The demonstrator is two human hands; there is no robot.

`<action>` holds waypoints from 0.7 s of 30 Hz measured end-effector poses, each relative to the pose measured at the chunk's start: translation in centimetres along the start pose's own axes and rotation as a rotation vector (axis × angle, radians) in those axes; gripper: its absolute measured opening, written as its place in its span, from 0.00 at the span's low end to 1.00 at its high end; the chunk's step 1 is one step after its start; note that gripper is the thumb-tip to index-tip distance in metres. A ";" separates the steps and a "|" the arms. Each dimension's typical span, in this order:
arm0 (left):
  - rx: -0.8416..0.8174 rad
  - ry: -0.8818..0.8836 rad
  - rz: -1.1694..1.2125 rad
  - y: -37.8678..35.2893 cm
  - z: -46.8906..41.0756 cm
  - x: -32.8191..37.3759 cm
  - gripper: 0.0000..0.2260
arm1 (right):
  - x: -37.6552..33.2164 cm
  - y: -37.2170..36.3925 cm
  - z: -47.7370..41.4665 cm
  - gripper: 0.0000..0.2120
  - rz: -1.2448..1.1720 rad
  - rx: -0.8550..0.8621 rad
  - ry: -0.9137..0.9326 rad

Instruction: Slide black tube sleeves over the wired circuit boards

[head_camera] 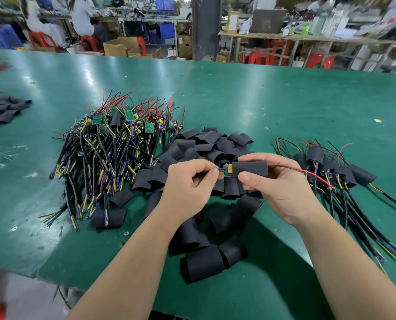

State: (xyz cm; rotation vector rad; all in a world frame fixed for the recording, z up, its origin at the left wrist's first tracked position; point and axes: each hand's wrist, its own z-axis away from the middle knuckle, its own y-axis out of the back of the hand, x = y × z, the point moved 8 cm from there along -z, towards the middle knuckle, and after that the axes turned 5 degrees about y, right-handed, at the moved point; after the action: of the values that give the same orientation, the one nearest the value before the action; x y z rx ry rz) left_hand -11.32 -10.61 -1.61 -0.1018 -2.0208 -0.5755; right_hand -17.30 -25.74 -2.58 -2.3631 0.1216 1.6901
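One circuit board (227, 170) partly inside one black sleeve (252, 168); left hand (187, 188) pinches its wires, right hand (282, 190) grips the sleeve. Flanking the sleeve pile (204, 146): bare-board heap (104, 146) left, sleeved heap (335, 167) right.

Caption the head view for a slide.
The left hand pinches the wires while the right hand holds a black sleeve partly over the circuit board, above a sleeve pile.

Single wide-angle head cam, fwd & down, close over green table (284, 107)
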 end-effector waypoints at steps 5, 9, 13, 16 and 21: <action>-0.027 0.031 0.015 -0.1 0.0 -0.3 0.08 | -0.2 0.1 0.0 0.14 0.087 -0.035 0.015; -0.026 0.066 0.069 -0.1 0.0 -0.8 0.08 | 0.2 -0.2 0.1 0.16 0.074 -0.043 -0.001; -0.015 0.070 0.029 -0.5 -0.1 -1.2 0.07 | 0.9 -0.8 0.2 0.14 0.019 0.004 -0.007; 0.023 0.000 -0.014 -0.4 0.1 -0.6 0.06 | 1.3 -1.0 0.2 0.15 -0.039 0.042 -0.015; 0.084 -0.196 -0.273 -0.4 0.2 0.5 0.07 | 1.7 -1.1 0.3 0.20 -0.042 0.084 -0.028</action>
State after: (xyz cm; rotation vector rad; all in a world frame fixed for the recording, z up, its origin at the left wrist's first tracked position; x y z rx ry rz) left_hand -11.90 -10.94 -1.42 0.1778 -2.2652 -0.6706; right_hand -16.81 -24.49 -4.12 -2.2655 0.1347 1.6646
